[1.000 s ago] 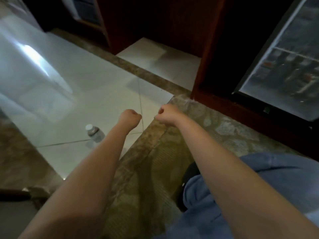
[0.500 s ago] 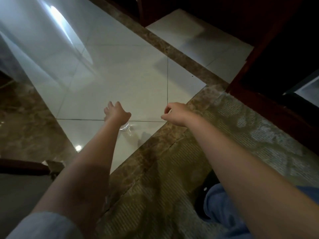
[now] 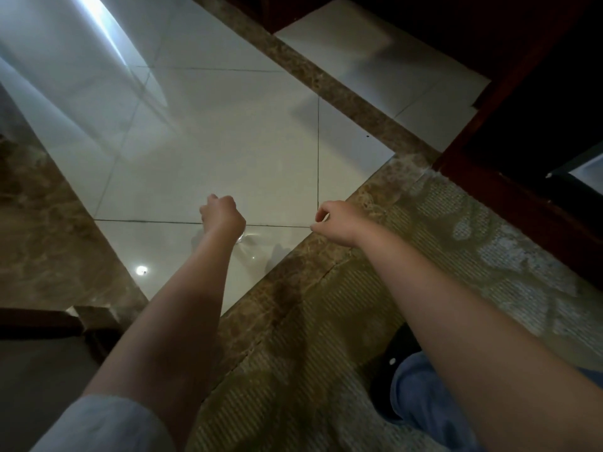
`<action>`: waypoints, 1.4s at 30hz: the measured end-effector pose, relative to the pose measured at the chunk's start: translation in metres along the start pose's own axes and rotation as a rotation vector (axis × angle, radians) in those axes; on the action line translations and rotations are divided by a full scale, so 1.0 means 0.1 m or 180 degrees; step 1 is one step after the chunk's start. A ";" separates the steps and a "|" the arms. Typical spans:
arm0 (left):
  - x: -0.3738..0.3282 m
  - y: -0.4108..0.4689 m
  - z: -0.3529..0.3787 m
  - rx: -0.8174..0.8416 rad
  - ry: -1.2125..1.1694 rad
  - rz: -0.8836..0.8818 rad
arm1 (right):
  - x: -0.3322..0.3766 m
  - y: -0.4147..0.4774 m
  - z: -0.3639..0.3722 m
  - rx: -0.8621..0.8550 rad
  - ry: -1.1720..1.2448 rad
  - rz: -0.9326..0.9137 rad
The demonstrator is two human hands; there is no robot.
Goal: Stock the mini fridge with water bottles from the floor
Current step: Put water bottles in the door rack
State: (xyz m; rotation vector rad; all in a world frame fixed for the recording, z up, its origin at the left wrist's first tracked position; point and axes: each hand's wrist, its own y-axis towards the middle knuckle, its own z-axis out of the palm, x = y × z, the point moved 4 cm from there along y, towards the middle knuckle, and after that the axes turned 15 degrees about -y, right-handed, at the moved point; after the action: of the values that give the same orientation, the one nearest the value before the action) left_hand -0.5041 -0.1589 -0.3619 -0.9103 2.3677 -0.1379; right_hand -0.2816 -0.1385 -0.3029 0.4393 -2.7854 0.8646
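While fingers of the left hand (image 3: 222, 217) clamp the half-hidden water bottle (image 3: 242, 238), slick plastic could slip. The right hand (image 3: 337, 223) hangs loosely curled, empty.

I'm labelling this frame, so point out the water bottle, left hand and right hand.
water bottle (image 3: 253, 246), head view, clear body beside the wrist.
left hand (image 3: 222, 214), head view, back of the hand.
right hand (image 3: 337, 223), head view, back of the hand.

left hand (image 3: 222, 215) grips water bottle (image 3: 250, 245) on tile floor (image 3: 228, 141); right hand (image 3: 336, 223) loosely curled
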 end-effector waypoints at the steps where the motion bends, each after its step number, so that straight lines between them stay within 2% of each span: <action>1: -0.01 -0.04 0.00 -0.0001 0.0005 0.0026 | 0.00 -0.02 0.00 0.0004 0.0017 -0.0009; 4: -0.04 -0.18 -0.03 0.0064 -0.0088 0.0010 | -0.01 -0.14 0.01 0.0019 0.0097 -0.0037; 8: -0.29 -0.47 -0.07 0.0455 -0.0295 0.0179 | -0.08 -0.36 0.01 0.0013 0.0284 0.0022; 12: -0.76 -0.85 -0.12 0.0799 -0.0111 0.0841 | -0.19 -0.59 0.05 -0.0034 0.0439 0.0023; 19: -1.49 -1.54 -0.34 0.1069 -0.0122 0.1862 | -0.48 -0.97 0.12 -0.0198 0.1468 -0.0101; 22: -1.66 -1.78 -0.38 0.1131 -0.0241 0.2012 | -0.50 -1.11 0.16 -0.0362 0.1513 -0.0273; 27: -1.67 -2.05 -0.32 0.1317 -0.0238 0.2025 | -0.58 -1.25 0.24 -0.0614 0.1323 -0.0111; 31: -1.52 -2.16 -0.24 0.1267 -0.0514 0.1903 | -0.58 -1.33 0.32 -0.0701 0.1186 -0.0043; 33: -1.40 -2.18 -0.26 0.1188 -0.1118 0.1685 | -0.54 -1.36 0.34 -0.0722 0.1290 -0.0018; 37: -0.83 -2.13 -0.31 0.0605 -0.2599 0.0568 | -0.35 -1.42 0.36 -0.0742 0.1211 -0.0095; 40: -0.19 -2.13 -0.27 0.0146 -0.2694 -0.0085 | -0.16 -1.48 0.38 -0.0753 0.1100 -0.0256; 42: 0.20 -2.16 -0.29 -0.0098 -0.2485 -0.0247 | -0.02 -1.50 0.43 -0.0724 0.1037 -0.0359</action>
State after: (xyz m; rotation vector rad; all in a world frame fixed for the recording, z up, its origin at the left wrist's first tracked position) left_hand -0.4075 -0.3387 -0.2841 -0.8653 1.6142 0.1953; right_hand -0.2334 -0.2810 -0.2601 0.3747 -2.4928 0.5311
